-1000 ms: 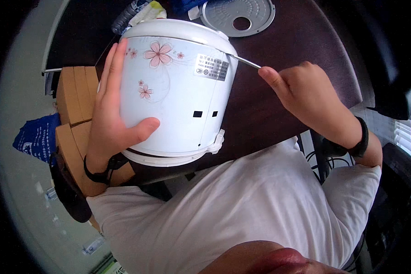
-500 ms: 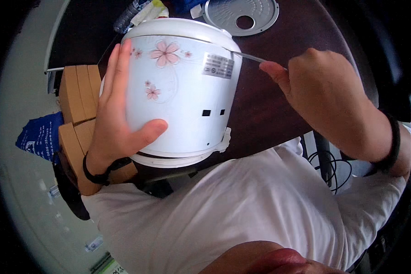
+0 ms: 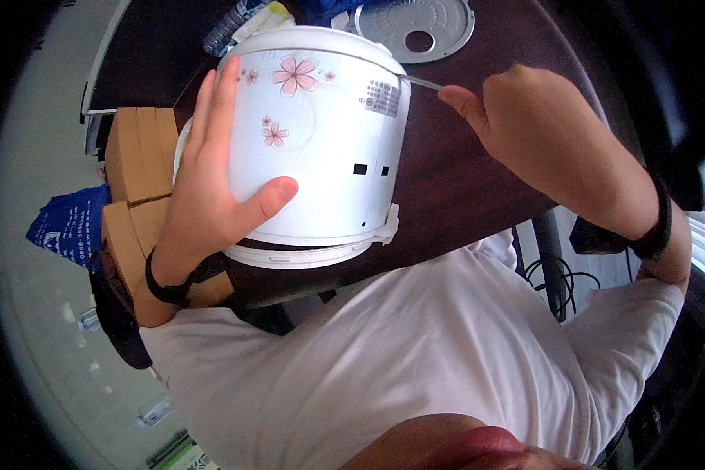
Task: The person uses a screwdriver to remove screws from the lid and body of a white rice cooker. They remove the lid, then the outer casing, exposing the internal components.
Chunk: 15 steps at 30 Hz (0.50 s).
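A white rice cooker body (image 3: 321, 149) with pink flower prints stands on the dark table, its rounded white rim (image 3: 313, 39) at the far end. My left hand (image 3: 215, 172) lies against its left side, fingers stretched out and thumb spread across the wall. My right hand (image 3: 536, 129) is closed in a fist around a thin metal tool (image 3: 424, 82); the grip is hidden inside the fist. The tool's tip meets the seam under the rim at the cooker's far right. A hinge-like white bracket (image 3: 389, 225) sticks out near the cooker's near right edge.
Past the cooker lies a round silver plate (image 3: 454, 31) with a hole, near a clear bottle (image 3: 225, 37). Brown cardboard boxes (image 3: 141, 157) and a blue bag (image 3: 69, 223) are at the left. Black cables (image 3: 568, 278) hang beyond the table edge (image 3: 478, 235) at the right.
The cooker has shifted slightly in the picture, away from me, with my left hand still flat on it. My right fist has moved a little the same way, the tool's tip staying at the seam.
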{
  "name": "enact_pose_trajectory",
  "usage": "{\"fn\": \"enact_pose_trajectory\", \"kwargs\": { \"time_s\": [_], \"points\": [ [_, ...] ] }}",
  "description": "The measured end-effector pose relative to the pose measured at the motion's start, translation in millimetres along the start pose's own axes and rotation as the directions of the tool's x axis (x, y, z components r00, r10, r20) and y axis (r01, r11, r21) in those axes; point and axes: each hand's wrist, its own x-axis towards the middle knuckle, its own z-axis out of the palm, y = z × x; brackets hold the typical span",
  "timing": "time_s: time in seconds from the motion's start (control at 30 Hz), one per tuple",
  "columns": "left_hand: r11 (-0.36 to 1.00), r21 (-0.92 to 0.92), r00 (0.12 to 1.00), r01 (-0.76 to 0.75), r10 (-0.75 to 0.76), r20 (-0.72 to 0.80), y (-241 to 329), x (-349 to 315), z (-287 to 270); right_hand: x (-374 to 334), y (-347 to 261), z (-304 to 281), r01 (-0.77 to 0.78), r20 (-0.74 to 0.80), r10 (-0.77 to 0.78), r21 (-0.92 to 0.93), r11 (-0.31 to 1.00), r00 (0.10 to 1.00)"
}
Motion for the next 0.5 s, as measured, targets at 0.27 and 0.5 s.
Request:
{"fn": "enact_pose_trajectory", "kwargs": {
  "time_s": [0.27, 0.5],
  "points": [
    [0.995, -0.105, 0.999, 0.003, -0.007, -0.04, 2, -4, 18, -24, 2, 38, -0.064, 0.174, 0.056, 0.04, 0.997, 0.983],
    [0.975, -0.22, 0.999, 0.031, -0.034, -0.01, 0, -7, 25, -43, 12, 44, -0.071, 0.029, 0.067, 0.181, 0.981, 0.997]
  ]
}}
